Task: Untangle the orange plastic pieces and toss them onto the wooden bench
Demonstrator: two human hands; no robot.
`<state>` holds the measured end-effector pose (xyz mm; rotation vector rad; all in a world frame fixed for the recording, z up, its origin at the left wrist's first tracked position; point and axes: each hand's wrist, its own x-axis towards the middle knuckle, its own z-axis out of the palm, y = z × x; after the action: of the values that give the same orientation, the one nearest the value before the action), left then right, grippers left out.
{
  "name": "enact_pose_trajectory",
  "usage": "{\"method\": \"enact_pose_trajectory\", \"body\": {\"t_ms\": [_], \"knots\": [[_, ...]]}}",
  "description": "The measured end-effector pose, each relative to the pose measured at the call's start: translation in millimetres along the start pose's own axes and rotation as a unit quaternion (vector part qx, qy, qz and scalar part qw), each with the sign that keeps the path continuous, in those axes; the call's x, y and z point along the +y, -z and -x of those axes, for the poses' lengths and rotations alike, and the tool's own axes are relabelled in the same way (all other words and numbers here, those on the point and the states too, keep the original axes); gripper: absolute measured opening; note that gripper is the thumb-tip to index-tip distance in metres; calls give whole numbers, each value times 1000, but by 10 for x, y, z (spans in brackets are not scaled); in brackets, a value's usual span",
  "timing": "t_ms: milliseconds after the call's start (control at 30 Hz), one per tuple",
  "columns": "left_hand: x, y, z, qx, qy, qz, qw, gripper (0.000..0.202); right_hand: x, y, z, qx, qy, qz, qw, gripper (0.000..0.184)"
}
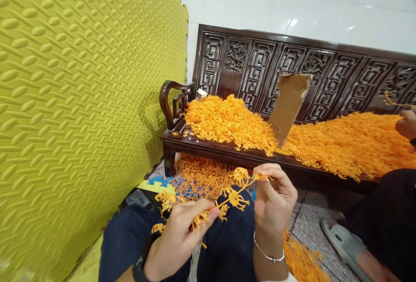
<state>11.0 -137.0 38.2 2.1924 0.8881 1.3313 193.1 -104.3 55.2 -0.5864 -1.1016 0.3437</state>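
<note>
An orange plastic flower stem (233, 199) with several spidery blossoms stretches between my two hands, above my lap. My left hand (185, 228) pinches it between thumb and fingers, with more blossoms sticking out beyond the hand at the left. At the stem's upper right end, the thumb and fingertips of my right hand (275, 197) are closed on it. Beyond my hands, a heap of loose orange blossoms (227, 119) covers the left part of a dark carved wooden bench (208, 144).
A cardboard piece (288, 102) stands upright between that heap and a second orange heap (354, 143). Thin orange stems (198, 171) lie under the bench. A yellow foam mat (87, 87) rises at left. At right are another person's hand (407, 124) and sandalled foot (344, 241).
</note>
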Motion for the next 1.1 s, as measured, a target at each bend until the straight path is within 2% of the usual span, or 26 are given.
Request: {"method": "enact_pose_trajectory", "body": {"t_ms": [133, 167, 233, 300, 367, 400, 433, 467, 500, 533, 567, 633, 733, 800, 867, 933, 1000, 1067, 1100], "knots": [[3, 114, 26, 23, -21, -19, 999, 13, -83, -24, -101, 10, 17, -2, 1000, 17], [-9, 160, 45, 38, -20, -26, 999, 12, -125, 25, -166, 32, 28, -12, 999, 18], [-62, 269, 89, 75, 5, -36, 996, 12, -209, 170, -361, 117, 82, -32, 989, 22], [-148, 372, 127, 104, 54, -36, 992, 15, -243, 307, -627, 244, 192, -9, 951, 25], [-248, 437, 144, 103, 101, -24, 989, 17, -157, 365, -938, 356, 303, 65, 882, 20], [-295, 450, 142, 97, 119, -17, 988, 17, -57, 359, -1102, 376, 324, 118, 860, 14], [-338, 449, 135, 94, 133, -12, 987, 17, 81, 337, -1264, 364, 319, 168, 859, 9], [-377, 437, 122, 94, 144, -7, 985, 17, 250, 306, -1421, 318, 282, 220, 878, 11], [-410, 416, 104, 97, 153, 0, 983, 17, 439, 275, -1564, 221, 204, 277, 912, 16], [-441, 387, 83, 100, 160, 8, 982, 18, 636, 249, -1683, 141, 141, 301, 932, 20], [-468, 355, 60, 100, 166, 18, 981, 18, 827, 234, -1771, 81, 87, 316, 941, 24], [-521, 286, 10, 93, 174, 41, 979, 19, 1145, 227, -1817, -14, -5, 327, 945, 29], [-598, 198, -72, 85, 174, 70, 979, 19, 1348, 197, -1538, -133, -105, 319, 933, 30], [-645, 159, -129, 85, 165, 72, 980, 19, 1294, 111, -1202, -233, -152, 267, 923, 27], [-690, 136, -181, 79, 154, 59, 983, 20, 1137, -21, -862, -339, -190, 164, 907, 27], [-737, 121, -218, 61, 145, 40, 987, 20, 942, -157, -601, -414, -202, 57, 886, 30], [-790, 103, -236, 34, 135, 18, 990, 20, 765, -250, -448, -458, -164, 18, 874, 41], [-850, 79, -238, 12, 124, -3, 992, 20, 642, -278, -374, -484, -86, 57, 869, 53], [-883, 64, -235, 8, 118, -12, 993, 21, 607, -269, -353, -485, -42, 96, 868, 53]]}}
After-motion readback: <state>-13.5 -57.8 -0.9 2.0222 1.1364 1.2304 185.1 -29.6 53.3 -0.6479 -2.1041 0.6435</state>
